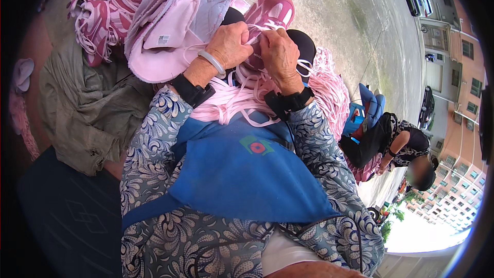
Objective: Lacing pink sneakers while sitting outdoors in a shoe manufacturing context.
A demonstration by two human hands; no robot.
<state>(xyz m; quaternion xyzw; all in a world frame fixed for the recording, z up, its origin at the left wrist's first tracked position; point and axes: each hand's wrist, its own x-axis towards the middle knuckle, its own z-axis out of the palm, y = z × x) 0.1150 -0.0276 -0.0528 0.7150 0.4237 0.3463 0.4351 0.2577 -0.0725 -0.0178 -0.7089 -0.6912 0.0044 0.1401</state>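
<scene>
Pinching the pale lace (271, 23) of a pink shoe (280, 4) with left grip (229, 45) and right grip (280, 57), right up between the knees (303, 45), toe pointing away. Could easily end up lopsided from pulling harder on one side. Could also snag on the loose strands (221, 102) across the lap or the bundle (330, 85) at the right. Might twist too, for lack of any firm support in view. Looks deep pink with lighter panels near the toe, mostly covered by fingers further back. Hard to make out any lacing under there.
</scene>
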